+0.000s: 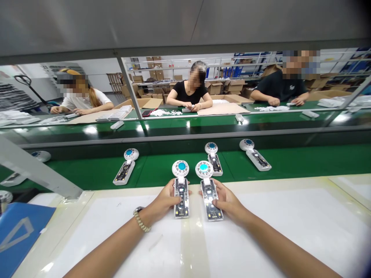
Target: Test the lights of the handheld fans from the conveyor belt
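White fan units (181, 189) between both hands' fingers (174, 200)

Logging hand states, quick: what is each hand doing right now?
Left hand: closed on the left fan unit.
Right hand: closed on the right fan unit.

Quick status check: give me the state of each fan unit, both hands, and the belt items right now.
Left fan unit: flat on white mat, held by left hand.
Right fan unit: flat on mat, LEDs lit, held by right hand.
Three belt units: lying on green conveyor, casings open, untouched.
Bracelet: on left wrist.
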Demonstrator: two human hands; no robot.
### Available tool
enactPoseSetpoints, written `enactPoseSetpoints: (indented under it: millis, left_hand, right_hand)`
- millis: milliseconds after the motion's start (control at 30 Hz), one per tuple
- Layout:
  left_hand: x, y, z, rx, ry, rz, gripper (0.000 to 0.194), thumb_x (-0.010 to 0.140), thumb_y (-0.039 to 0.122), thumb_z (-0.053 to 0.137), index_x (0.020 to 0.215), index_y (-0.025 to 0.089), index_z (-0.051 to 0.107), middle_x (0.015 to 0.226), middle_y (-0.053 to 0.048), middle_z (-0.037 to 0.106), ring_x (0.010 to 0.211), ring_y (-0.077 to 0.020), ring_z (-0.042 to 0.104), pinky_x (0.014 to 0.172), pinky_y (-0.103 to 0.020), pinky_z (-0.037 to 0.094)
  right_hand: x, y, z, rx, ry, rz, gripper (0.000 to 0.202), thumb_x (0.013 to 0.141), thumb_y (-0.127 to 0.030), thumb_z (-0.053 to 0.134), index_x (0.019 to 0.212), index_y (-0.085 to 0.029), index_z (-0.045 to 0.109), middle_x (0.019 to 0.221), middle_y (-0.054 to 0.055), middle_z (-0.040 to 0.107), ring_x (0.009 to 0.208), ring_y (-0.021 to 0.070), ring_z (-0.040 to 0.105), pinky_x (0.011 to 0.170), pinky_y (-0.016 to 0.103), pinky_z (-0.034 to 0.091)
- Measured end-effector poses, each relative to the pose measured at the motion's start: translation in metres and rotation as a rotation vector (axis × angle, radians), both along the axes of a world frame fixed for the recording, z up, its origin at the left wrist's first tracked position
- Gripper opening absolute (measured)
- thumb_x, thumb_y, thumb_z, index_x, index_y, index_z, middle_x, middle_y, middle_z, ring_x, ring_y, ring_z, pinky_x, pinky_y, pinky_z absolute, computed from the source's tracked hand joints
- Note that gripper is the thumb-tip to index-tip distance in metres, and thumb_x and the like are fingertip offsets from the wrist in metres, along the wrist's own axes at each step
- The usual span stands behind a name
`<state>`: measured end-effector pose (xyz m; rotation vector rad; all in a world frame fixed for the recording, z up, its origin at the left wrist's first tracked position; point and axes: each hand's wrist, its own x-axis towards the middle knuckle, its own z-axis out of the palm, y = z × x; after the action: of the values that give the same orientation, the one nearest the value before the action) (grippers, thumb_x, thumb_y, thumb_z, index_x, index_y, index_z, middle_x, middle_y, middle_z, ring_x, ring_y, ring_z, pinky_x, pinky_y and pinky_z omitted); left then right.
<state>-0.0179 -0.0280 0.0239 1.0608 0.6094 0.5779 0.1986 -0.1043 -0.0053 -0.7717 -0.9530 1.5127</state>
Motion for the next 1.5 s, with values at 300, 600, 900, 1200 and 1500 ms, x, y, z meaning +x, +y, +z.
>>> enactPoseSetpoints:
  millis: [300, 600, 900, 1200, 1500]
  left_hand:
    - [-0.001, 0.000, -0.001, -0.014, -0.009, 0.001, 0.061, 0.058, 0.019, 0.076, 0.111, 0.018, 0.047, 0.106, -0.012, 0.059, 0.103, -0.0276, 0.054, 0.072, -0.030, 0.045]
    - [0.005, 0.000, 0.007, -0.171, -0.129, 0.088, 0.038, 0.075, 0.044, 0.059, 0.094, 0.011, 0.061, 0.087, -0.011, 0.067, 0.085, -0.0210, 0.061, 0.084, -0.033, 0.044]
    - [0.002, 0.038, 0.010, -0.069, 0.200, 0.232, 0.060, 0.073, 0.068, 0.040, 0.077, 0.012, 0.060, 0.056, -0.007, 0.062, 0.052, -0.0165, 0.057, 0.064, -0.033, 0.049]
    - [-0.039, 0.139, 0.047, 0.557, 0.646, 0.596, 0.053, 0.045, 0.029, 0.078, 0.091, 0.014, 0.055, 0.094, -0.009, 0.061, 0.103, -0.0300, 0.050, 0.082, -0.034, 0.038]
    - [0.045, 0.112, 0.017, 0.375, 0.696, 0.272, 0.032, 0.046, 0.031, 0.077, 0.056, 0.016, 0.052, 0.050, 0.000, 0.054, 0.054, -0.0179, 0.056, 0.047, -0.025, 0.041]
  right_hand:
    - [0.000, -0.002, 0.002, -0.006, -0.013, -0.010, 0.066, 0.063, -0.027, 0.075, 0.120, -0.027, 0.042, 0.111, 0.009, 0.058, 0.108, 0.0290, 0.053, 0.087, 0.045, 0.041]
    - [-0.002, -0.004, 0.014, -0.079, 0.118, 0.031, 0.030, 0.072, -0.038, 0.063, 0.096, -0.020, 0.056, 0.086, 0.005, 0.065, 0.069, 0.0192, 0.063, 0.065, 0.032, 0.049]
    - [0.019, 0.046, 0.026, -0.246, -0.282, -0.260, 0.059, 0.080, -0.065, 0.028, 0.078, -0.015, 0.060, 0.059, 0.007, 0.065, 0.047, 0.0185, 0.059, 0.046, 0.030, 0.048]
    - [0.095, 0.113, 0.053, -0.210, -0.903, -0.709, 0.062, 0.063, -0.023, 0.068, 0.119, -0.011, 0.043, 0.126, 0.019, 0.048, 0.119, 0.0340, 0.039, 0.098, 0.043, 0.031]
    - [0.088, 0.111, 0.042, -0.571, -0.824, -0.428, 0.013, 0.078, -0.023, 0.063, 0.076, -0.011, 0.058, 0.070, 0.000, 0.062, 0.058, 0.0125, 0.060, 0.055, 0.027, 0.050]
